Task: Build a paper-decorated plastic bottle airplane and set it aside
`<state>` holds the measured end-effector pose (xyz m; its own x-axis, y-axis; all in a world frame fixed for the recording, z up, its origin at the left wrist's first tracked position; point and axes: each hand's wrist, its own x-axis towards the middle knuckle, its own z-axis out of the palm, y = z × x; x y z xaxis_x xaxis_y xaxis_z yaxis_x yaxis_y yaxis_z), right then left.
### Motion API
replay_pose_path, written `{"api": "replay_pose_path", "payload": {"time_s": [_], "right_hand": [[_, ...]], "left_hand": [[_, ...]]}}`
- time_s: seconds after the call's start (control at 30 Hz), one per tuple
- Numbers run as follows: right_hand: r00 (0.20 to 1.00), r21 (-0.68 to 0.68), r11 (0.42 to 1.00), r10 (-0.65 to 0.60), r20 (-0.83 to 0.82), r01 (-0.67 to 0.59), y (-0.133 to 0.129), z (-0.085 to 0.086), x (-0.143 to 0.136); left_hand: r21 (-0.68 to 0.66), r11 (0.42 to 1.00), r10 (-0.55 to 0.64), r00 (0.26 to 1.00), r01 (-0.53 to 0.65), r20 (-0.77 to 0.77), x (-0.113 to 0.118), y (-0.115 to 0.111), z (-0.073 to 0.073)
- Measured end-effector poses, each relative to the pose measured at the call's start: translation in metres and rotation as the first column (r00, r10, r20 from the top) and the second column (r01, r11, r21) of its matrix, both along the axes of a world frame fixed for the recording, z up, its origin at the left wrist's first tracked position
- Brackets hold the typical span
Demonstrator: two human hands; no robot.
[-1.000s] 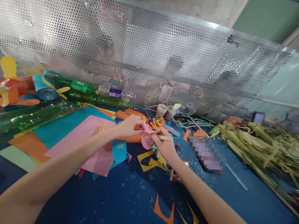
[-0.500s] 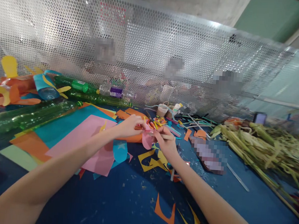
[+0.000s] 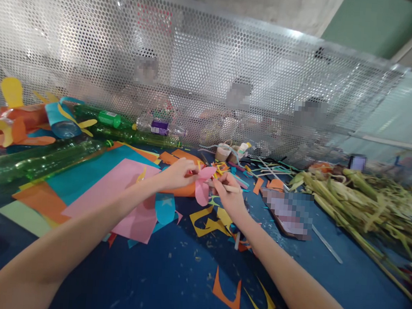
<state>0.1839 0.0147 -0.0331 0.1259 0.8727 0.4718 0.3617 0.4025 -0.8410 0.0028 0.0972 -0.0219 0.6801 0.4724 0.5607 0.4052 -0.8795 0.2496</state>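
Note:
My left hand [image 3: 183,172] is closed on the left edge of a pink paper cutout [image 3: 202,188] with rounded lobes. Close by on the right, my right hand [image 3: 228,194] pinches a thin, light-coloured stick [image 3: 231,188], its left end at the pink cutout. Behind and below my left hand lies an orange piece [image 3: 180,189]. A blue paper piece with a pale star [image 3: 166,209] is beside the pink sheet [image 3: 137,215]. Yellow paper scraps [image 3: 200,221] lie in front of the hands.
Green plastic bottles [image 3: 45,158] and orange paper-decorated bottles [image 3: 27,116] lie left. Cups [image 3: 223,152] and pipe cleaners stand behind. A phone [image 3: 287,213], a clear stick [image 3: 327,245] and dry husks [image 3: 359,200] lie right. People show beyond a perforated metal screen [image 3: 198,68].
The pink cutout has turned, and more of its upper lobe now faces the camera. The fingers of both hands have shifted slightly; the arms are nearly unmoved.

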Motion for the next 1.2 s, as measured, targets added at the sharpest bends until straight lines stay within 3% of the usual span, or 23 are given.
{"api": "replay_pose_path", "payload": {"time_s": [0.2, 0.67, 1.2], "right_hand": [[0.999, -0.051, 0.998, 0.03, -0.033, -0.031, 0.0001, -0.0003, -0.0007], [0.998, -0.034, 0.998, 0.06, -0.025, -0.061, 0.002, -0.0036, 0.0002], [0.999, -0.007, 1.0, -0.015, 0.042, 0.015, 0.0011, -0.0021, 0.0007]], "left_hand": [[0.017, 1.0, -0.011, 1.0, 0.011, 0.0, -0.0003, 0.0021, -0.0026], [0.028, 0.999, -0.018, 1.0, 0.018, -0.016, 0.0003, -0.0008, -0.0004], [-0.009, 1.0, -0.003, 0.999, 0.003, -0.035, 0.001, -0.0032, 0.0034]]}}
